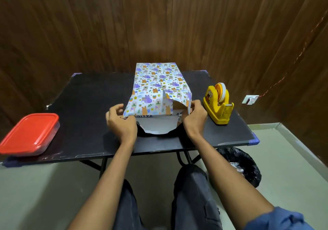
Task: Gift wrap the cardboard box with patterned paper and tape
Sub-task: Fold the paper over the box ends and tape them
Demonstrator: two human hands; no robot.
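The box (156, 80) points its long side away from the person, and both hands, left hand (119, 121) and right hand (194, 117), pinch the paper (147, 103) at the near open end.

Reaching forward with both bare forearms, left hand (119, 121) and right hand (195, 117) curling fingers, pinching wrapping paper (156, 89) edges

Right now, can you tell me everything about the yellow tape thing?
The yellow tape dispenser stands upright on the black table, right of the wrapped box. It looks like plastic, with a cartoon sticker on its side, a white tape roll on an orange hub on top, and a cutter at its near end. Nothing touches it; the right hand is close.
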